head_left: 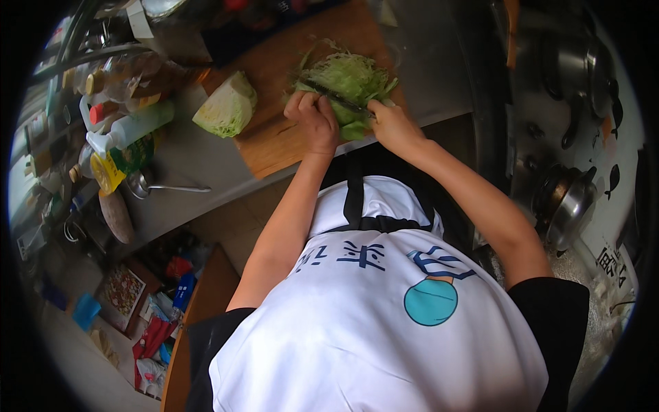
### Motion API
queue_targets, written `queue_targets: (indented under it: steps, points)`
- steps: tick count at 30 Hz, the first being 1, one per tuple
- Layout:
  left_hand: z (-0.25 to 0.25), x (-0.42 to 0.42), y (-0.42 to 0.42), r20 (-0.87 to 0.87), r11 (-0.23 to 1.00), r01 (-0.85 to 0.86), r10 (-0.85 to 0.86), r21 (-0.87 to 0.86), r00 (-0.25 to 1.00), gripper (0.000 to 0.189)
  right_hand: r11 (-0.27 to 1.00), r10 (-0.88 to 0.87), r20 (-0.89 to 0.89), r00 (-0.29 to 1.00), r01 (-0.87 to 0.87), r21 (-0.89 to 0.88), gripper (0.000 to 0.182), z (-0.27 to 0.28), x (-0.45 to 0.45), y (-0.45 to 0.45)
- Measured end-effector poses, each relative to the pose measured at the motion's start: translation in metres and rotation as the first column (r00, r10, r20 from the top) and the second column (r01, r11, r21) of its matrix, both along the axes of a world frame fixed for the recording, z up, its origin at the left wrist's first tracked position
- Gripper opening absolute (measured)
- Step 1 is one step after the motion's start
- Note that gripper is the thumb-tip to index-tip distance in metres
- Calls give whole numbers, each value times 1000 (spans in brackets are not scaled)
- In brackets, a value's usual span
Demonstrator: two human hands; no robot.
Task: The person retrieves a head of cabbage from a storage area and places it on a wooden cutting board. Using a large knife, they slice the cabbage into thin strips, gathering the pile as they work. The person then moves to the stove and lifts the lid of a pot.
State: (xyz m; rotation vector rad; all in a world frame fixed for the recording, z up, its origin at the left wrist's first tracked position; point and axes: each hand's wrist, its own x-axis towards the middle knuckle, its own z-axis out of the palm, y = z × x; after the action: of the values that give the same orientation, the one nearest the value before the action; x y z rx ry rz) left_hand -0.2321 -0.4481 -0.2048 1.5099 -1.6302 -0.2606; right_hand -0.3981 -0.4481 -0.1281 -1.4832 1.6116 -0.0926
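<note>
Shredded green cabbage (355,74) lies heaped on a wooden cutting board (278,149). My right hand (396,126) grips the handle end of a kitchen knife (337,98), whose dark blade reaches left across the pile. At the blade's far end, my left hand (314,118) has its fingers bent against or close to the blade; whether they pinch it or only touch it is unclear. A large cut wedge of cabbage (226,105) rests at the board's left edge, apart from both hands.
Left on the steel counter (185,165) are a ladle (175,188), a spray bottle (136,126), a brownish root vegetable (116,216) and several bottles. Pots, one a steel pot (571,216), stand at the right by the stove. A small cabbage piece (387,14) lies beyond the board.
</note>
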Motion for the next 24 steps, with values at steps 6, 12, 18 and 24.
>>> queue_targets:
  steps: [6, 12, 18, 24]
  points:
    - [-12, 2, 5, -21, 1000, -9, 9, 10, 1000, 25, 1000, 25, -39, 999, -25, 17, 17, 65, 3, -3]
    - [-16, 2, 5, -28, 1000, -8, 7, -29, 1000, 26, 994, 96, -106, 990, -90, 62, 14, 82, 4, 7]
    - [-20, 1, 3, -58, 997, -61, 59, -39, 997, 33, 993, 101, -137, 985, -92, 71, 17, 74, 16, 1]
    - [-23, 0, 1, -54, 997, -58, 55, -50, 997, 34, 992, 103, -43, 994, -99, 79, 20, 29, 36, -33]
